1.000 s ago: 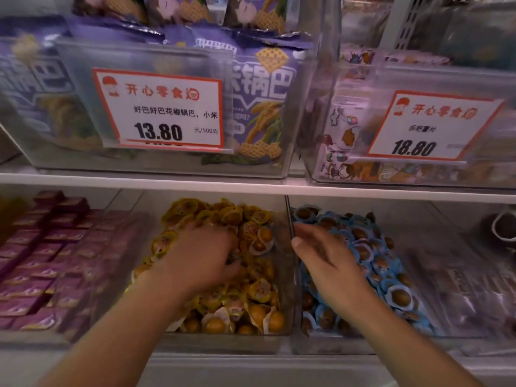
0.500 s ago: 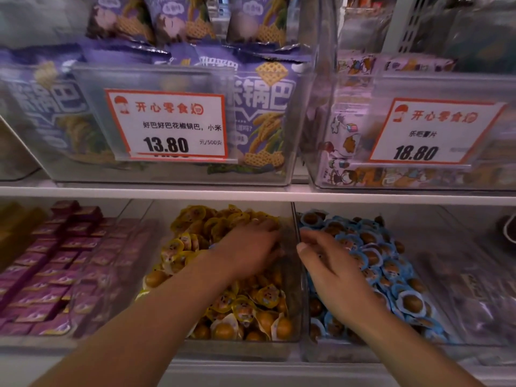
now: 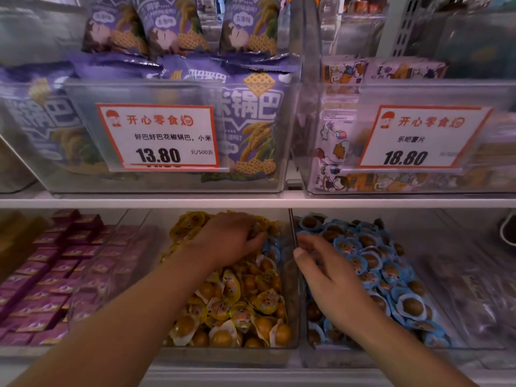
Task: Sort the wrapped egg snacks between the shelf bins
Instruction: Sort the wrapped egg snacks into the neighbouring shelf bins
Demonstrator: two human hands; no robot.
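A person's two bare arms reach into clear plastic bins on the lower shelf [image 3: 251, 203] of a snack display. The middle bin [image 3: 223, 356] holds egg snacks in yellow wrappers [image 3: 237, 303]; the bin to its right [image 3: 363, 358] holds the same kind of snack in blue wrappers [image 3: 371, 261], and a thin clear divider wall [image 3: 293, 238] separates the two. A few blue-wrapped strays [image 3: 272, 247] lie on the yellow side, against that wall, which is likely why both hands work so close to it. The left hand [image 3: 231, 238] lies palm down on the far part of the yellow pile, its fingers [image 3: 258, 237] curled into the packets just beside the strays; whether they hold one cannot be told, since the tips are buried. The right hand [image 3: 326, 275] hovers over the near left edge of the blue pile, thumb by the wall, fingers loosely bent and apparently holding nothing, seemingly ready to receive or tidy. On the shelf above sit bins of purple rice-cracker bags [image 3: 251, 121] with price cards reading 13.80 [image 3: 157, 138] and 18.80 [image 3: 418, 138]. Purple boxed sweets [image 3: 50, 275] fill the bin at far left.
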